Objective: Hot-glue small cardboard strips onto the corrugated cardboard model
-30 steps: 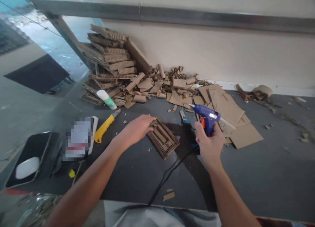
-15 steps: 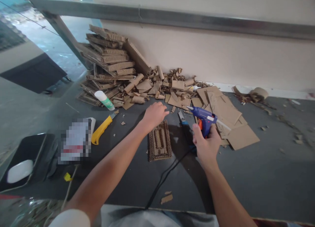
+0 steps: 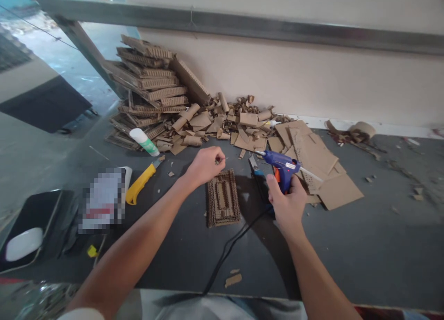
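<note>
My right hand [image 3: 287,200] is wrapped round the handle of a blue glue gun [image 3: 282,165], whose nozzle points left and whose rear has a white glue stick. My left hand [image 3: 208,164] is closed, thumb and fingertips together, just above the far left end of a rectangular cardboard piece [image 3: 222,199]. Whatever the fingers hold, if anything, is too small to make out. The piece lies flat on the dark table [image 3: 166,260], with corrugated strips round its edges and an inner rectangle. A blue cutter [image 3: 257,169] lies between the piece and the glue gun.
Stacked cardboard pieces [image 3: 156,84] stand at the back left, beside scraps [image 3: 222,119]. Flat sheets [image 3: 322,163] lie right. A glue stick tube [image 3: 144,141], yellow cutter [image 3: 141,183] and phone [image 3: 33,223] are on the left. A black cable [image 3: 225,255] crosses the front.
My left hand has moved slightly left and its fingers have curled inward. The glue gun in my right hand has shifted a little left and its nozzle is nearer the left hand.
</note>
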Tool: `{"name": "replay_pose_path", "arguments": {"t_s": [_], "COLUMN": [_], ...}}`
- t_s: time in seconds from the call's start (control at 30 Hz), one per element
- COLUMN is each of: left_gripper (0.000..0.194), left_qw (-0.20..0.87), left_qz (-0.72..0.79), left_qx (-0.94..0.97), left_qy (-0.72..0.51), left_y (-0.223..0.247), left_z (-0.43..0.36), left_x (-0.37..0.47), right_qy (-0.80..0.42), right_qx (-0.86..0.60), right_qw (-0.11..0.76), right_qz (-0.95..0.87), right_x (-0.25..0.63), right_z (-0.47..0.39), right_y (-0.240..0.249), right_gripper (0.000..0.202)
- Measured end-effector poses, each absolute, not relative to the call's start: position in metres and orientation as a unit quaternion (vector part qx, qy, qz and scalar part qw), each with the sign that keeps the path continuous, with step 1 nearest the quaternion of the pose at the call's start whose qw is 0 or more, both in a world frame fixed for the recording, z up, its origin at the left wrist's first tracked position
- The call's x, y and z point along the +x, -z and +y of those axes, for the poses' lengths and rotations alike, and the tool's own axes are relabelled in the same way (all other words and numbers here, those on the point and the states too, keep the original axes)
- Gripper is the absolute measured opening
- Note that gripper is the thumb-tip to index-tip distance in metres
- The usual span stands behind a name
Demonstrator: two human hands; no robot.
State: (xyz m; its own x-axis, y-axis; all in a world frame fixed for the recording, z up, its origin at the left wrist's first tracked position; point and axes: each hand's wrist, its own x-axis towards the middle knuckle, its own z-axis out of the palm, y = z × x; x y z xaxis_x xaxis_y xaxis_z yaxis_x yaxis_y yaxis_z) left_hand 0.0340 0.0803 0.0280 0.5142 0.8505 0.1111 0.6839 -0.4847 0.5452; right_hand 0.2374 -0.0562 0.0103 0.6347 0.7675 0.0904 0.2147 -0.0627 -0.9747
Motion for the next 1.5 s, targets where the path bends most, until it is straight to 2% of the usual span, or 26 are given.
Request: {"name": "replay_pose_path", "arguments": {"t_s": [0.13,0.23,0.37,0.57,0.67,0.8,0.9,1.5], "left_gripper": [0.013,0.037,0.028,0.030,0.037,0.015,0.012,0.024], "left_qw": [0.384,0.472,0.554,0.648,0.658,0.609,0.559,0.577], "left_qz": [0.434,0.424,0.423,0.403,0.398,0.404,0.419,0.441], "left_qx": [0.761,0.705,0.630,0.523,0.502,0.530,0.551,0.535], "left_qy": [-0.291,-0.316,-0.343,-0.380,-0.395,-0.429,-0.456,-0.431], "left_y": [-0.036,-0.043,-0.044,-0.029,-0.020,-0.012,-0.011,-0.017], "left_z": [0.055,0.039,0.029,0.028,0.028,0.028,0.026,0.010], "left_x": [0.010,-0.002,-0.008,-0.012,-0.014,-0.016,-0.015,-0.003], "right_qy": [-0.252,-0.230,-0.209,-0.173,-0.138,-0.113,-0.102,-0.130], "right_qx": [-0.709,-0.718,-0.726,-0.713,-0.711,-0.714,-0.720,-0.710], "right_qw": [0.558,0.541,0.517,0.478,0.453,0.446,0.445,0.416], "right_qz": [-0.351,-0.374,-0.401,-0.482,-0.519,-0.528,-0.523,-0.554], "right_x": [0.236,0.235,0.234,0.227,0.223,0.222,0.223,0.220], "right_z": [-0.057,-0.057,-0.056,-0.059,-0.060,-0.061,-0.062,-0.061], "right_y": [-0.011,-0.012,-0.011,-0.012,-0.012,-0.011,-0.011,-0.009], "right_gripper": [0.037,0.036,0.035,0.034,0.034,0.034,0.034,0.029]}}
